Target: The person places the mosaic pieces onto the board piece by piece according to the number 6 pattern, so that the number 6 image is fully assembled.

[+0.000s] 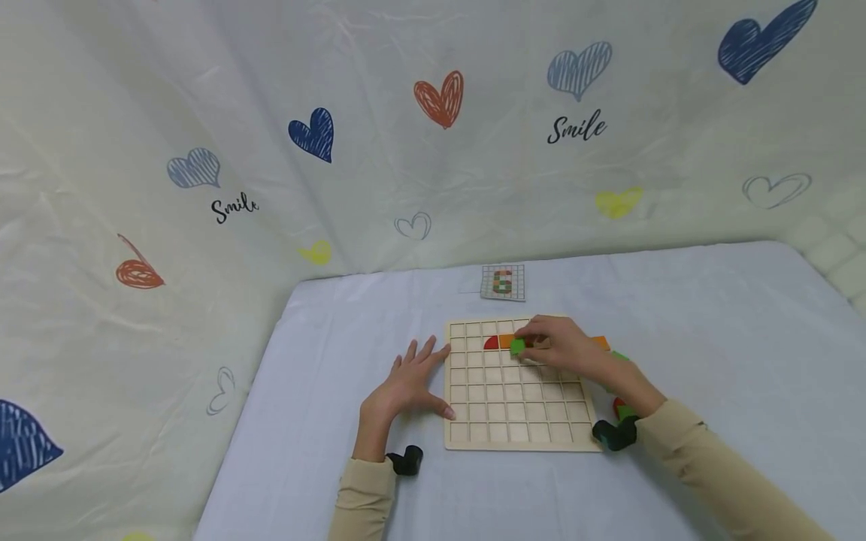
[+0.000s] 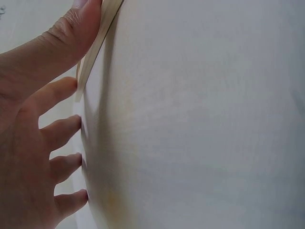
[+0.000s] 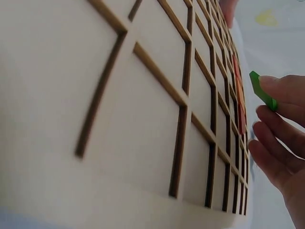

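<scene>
A wooden grid board (image 1: 497, 432) lies on the white-covered table. My right hand (image 1: 558, 344) pinches a green tile (image 1: 517, 346) between thumb and fingers, close over the board's upper rows. A red rounded tile (image 1: 492, 343) and an orange tile (image 1: 505, 341) sit side by side in one row; in the right wrist view another red tile (image 3: 242, 119) follows the orange one. My left hand (image 1: 406, 383) is spread at the board's left edge, thumb and index finger touching it, the other fingers resting on the cloth.
A small pattern card (image 1: 503, 282) with a coloured figure on a grid lies behind the board. To the right of the board, partly behind my right forearm, are loose tiles, among them an orange one (image 1: 600, 343) and a green one (image 1: 625, 411). A printed curtain hangs behind the table.
</scene>
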